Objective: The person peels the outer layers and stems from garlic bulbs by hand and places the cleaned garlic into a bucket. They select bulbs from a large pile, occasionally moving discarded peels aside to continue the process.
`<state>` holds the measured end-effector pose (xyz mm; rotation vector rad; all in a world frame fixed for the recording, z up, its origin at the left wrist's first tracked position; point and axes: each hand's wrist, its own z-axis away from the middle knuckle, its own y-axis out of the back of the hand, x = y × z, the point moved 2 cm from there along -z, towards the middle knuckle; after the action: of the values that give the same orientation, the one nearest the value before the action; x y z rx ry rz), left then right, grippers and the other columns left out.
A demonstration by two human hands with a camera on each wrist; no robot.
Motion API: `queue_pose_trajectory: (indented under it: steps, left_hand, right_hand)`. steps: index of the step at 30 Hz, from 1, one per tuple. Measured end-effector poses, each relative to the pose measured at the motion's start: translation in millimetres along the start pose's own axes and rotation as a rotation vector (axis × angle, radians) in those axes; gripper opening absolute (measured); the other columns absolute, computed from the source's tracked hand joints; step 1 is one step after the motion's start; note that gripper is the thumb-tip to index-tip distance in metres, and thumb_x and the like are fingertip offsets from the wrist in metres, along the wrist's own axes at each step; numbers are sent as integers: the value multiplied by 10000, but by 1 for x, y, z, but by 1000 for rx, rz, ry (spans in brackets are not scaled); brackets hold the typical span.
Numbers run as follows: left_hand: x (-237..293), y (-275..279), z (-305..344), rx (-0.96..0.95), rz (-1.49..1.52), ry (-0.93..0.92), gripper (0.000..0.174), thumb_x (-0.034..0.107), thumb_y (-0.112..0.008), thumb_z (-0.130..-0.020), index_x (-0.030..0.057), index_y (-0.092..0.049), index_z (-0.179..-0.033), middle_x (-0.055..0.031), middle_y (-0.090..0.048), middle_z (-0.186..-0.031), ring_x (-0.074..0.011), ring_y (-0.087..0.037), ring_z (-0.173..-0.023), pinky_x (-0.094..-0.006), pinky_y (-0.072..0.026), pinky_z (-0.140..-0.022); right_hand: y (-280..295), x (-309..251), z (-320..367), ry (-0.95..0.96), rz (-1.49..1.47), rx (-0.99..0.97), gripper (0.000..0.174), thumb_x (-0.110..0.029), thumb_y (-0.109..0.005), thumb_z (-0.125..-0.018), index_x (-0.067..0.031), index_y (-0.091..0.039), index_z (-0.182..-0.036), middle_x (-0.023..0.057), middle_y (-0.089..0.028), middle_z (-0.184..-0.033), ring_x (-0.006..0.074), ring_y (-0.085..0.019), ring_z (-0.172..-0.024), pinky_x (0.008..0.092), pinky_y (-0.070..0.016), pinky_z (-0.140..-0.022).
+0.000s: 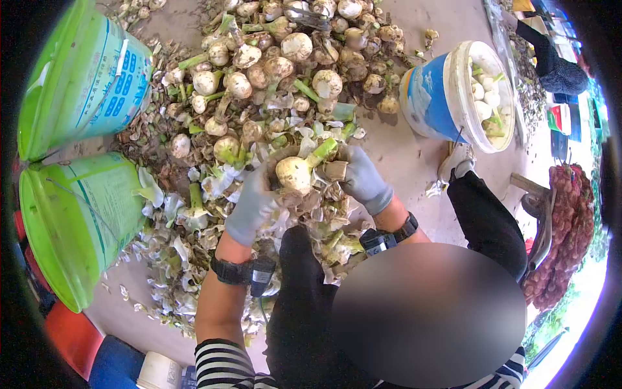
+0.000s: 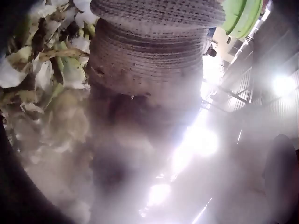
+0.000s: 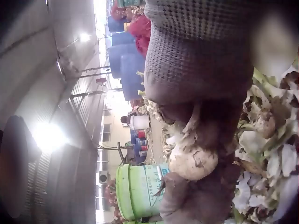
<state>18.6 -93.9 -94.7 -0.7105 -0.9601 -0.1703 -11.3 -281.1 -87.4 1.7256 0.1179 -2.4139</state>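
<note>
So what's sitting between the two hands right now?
A pale bulb with a green stalk, held by the left hand and the right hand; the head view shows it best.

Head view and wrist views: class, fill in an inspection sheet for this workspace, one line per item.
Surface: concrete floor, bare in patches.
Job's things: bulb with a green stem; bulb pile beyond it; blue bucket holding peeled bulbs.
Clutter: peelings around the legs; two green buckets.
Grips: left grip and right grip, both gloved, hold the bulb.
Cables: nothing seen.
Surroundings: red mesh sack; blue barrels far off.
</note>
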Motion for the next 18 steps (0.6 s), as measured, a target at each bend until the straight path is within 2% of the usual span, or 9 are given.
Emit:
queue_pose_trajectory:
  steps: [2,4,5,8,9,11,12,15,18]
  left_hand:
    - [-6,1,-1,-10,139,12,826,90,-814,-604,-24,-375,-1295,-84,-505,-1195,-160,-521,-1061,-294,-438,-923]
    - [-10,1,-3,48,-141,-106,841,145,-824,-600,-29,-378,-1292,-81,-518,-1180,-158,-518,-1066,-301,-442,-919]
    - [-13,1,-3,46,-138,-104,841,145,-824,-600,-29,-378,-1292,-81,-518,-1180,-158,-518,-1066,-301,-442,-919]
    - [-19,1,1,55,190,41,824,208,-824,-615,-30,-396,-1278,-88,-521,-1178,-162,-529,-1046,-304,-433,-920]
    - [-19,3,2,56,189,44,824,208,-824,-615,-30,-396,-1278,-88,-521,-1178,-162,-529,-1046,-304,-433,-920]
    - [-17,5,5,-7,217,100,817,241,-818,-629,-26,-399,-1277,-87,-522,-1179,-168,-537,-1038,-303,-434,-916]
    - [-14,2,6,18,35,46,824,284,-811,-640,-30,-396,-1280,-85,-524,-1178,-170,-531,-1047,-305,-429,-923]
    - [-16,-3,5,30,158,-40,834,326,-800,-649,-37,-396,-1282,-84,-520,-1180,-167,-513,-1065,-301,-412,-933]
    - [-17,-6,-1,7,53,-100,835,345,-793,-655,-43,-398,-1279,-86,-512,-1184,-164,-493,-1085,-296,-395,-942]
  right_hand:
    - [-2,-6,2,-47,-98,-10,278,-186,-615,-816,25,-607,-997,35,-628,-906,109,-549,-809,284,-461,-736]
    - [-11,-2,-1,-14,-131,43,280,-187,-614,-829,27,-600,-1008,48,-629,-923,116,-548,-827,286,-458,-755]
    - [-14,1,-3,23,-164,99,283,-189,-613,-842,30,-593,-1020,60,-630,-940,123,-548,-846,289,-455,-773]
    - [-6,2,-5,47,-68,45,252,-173,-614,-829,29,-610,-979,64,-633,-911,117,-548,-829,280,-457,-756]
    - [-4,2,-3,83,-30,-26,246,-172,-618,-821,30,-615,-960,64,-634,-900,116,-548,-820,276,-458,-748]
    - [-3,16,-1,19,-59,0,244,-172,-621,-813,31,-618,-947,62,-635,-891,115,-551,-812,276,-458,-743]
    - [-2,22,0,-43,-84,23,241,-171,-624,-805,33,-620,-934,60,-636,-883,114,-553,-804,277,-459,-737]
    - [-2,13,7,39,-60,72,257,-194,-617,-825,33,-615,-943,46,-635,-865,105,-550,-790,276,-458,-722]
    - [-17,-7,6,8,-192,163,243,-134,-592,-844,32,-588,-1022,52,-628,-940,112,-561,-845,281,-462,-772]
